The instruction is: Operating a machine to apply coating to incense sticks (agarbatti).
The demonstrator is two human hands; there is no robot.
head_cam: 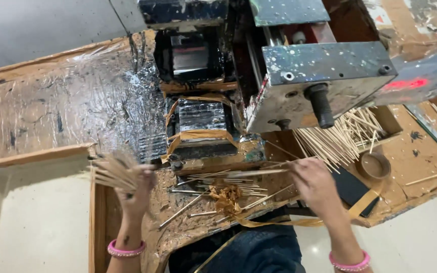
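The left hand point(136, 189) is clamped on a blurred bundle of thin sticks point(113, 172) above the worktop's point(56, 111) near edge, beside a pale tray point(36, 212), while the right hand point(313, 181) pinches one long stick point(243, 173) below the spattered metal machine point(324, 76).

A fanned bundle of thin pale sticks point(113, 171) sits left of centre in the frame — blurred, tips pointing left, clutched at its right end. One more thin stick point(251, 173) lies nearly level at centre, its right end pinched — its left end over the scattered sticks point(218, 188) below.
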